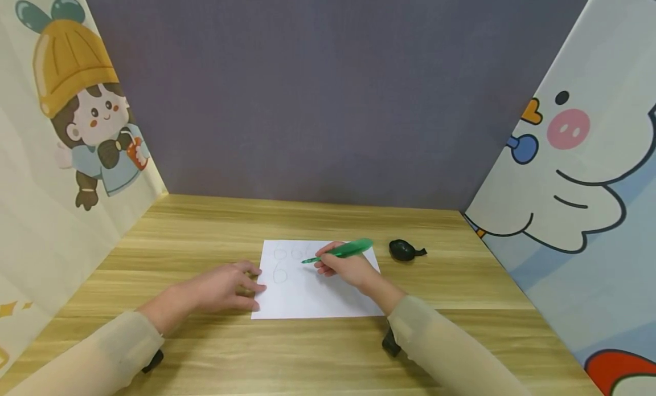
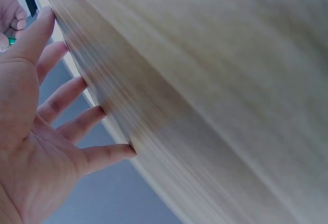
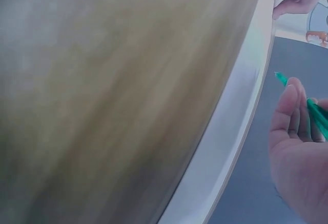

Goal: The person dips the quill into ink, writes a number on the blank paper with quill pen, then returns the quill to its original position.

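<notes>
A white sheet of paper (image 1: pixel 312 302) lies on the wooden table, with several faint round outlines drawn on its upper left part. My right hand (image 1: pixel 349 266) pinches a slim green pen (image 1: pixel 355 248) whose top end widens like a leaf. The pen points left over the sheet; in the right wrist view a small gap shows between its tip and the paper. My left hand (image 1: pixel 225 286) rests at the sheet's left edge, fingers (image 2: pixel 72 96) spread and fingertips touching the paper or table there.
To the right of the sheet lies a small black rounded thing (image 1: pixel 402 250) with a short tail. A dark grey panel (image 1: pixel 318 99) stands behind the table (image 1: pixel 215 350), and cartoon-printed walls (image 1: pixel 589 213) flank both sides.
</notes>
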A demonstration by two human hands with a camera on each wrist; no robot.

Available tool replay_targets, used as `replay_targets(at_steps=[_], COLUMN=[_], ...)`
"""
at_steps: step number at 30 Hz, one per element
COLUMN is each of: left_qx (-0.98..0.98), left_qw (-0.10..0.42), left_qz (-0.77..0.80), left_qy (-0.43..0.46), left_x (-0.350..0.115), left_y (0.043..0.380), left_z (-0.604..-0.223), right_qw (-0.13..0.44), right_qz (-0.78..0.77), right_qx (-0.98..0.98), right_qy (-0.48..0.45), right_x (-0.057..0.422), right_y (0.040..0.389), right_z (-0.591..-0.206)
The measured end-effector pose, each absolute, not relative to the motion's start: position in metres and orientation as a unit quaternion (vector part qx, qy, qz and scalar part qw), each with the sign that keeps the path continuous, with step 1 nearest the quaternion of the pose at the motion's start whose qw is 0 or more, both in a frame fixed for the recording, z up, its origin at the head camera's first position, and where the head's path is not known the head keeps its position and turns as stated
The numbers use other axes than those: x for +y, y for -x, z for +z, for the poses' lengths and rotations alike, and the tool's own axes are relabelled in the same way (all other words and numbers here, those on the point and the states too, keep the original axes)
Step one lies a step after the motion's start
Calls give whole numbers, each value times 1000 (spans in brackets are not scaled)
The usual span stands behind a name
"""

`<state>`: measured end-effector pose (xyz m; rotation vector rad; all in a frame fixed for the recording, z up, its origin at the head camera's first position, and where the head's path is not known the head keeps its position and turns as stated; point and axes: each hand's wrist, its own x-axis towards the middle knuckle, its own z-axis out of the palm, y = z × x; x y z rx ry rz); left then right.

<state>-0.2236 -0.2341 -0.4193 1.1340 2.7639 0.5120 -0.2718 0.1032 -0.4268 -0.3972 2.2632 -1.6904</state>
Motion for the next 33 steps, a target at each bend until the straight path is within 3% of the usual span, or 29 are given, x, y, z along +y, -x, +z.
replay_targets(at_steps=[33], left_qx=[906], left_qw=[38], left_qz=[171], left_qy=[-385], left_x=[-236], left_y=[224], left_z=[-421], right_qw=[144], right_qz=[-580], right_qx=[796], right_qy=[98], right_x=[89], right_y=[277], right_z=[-429])
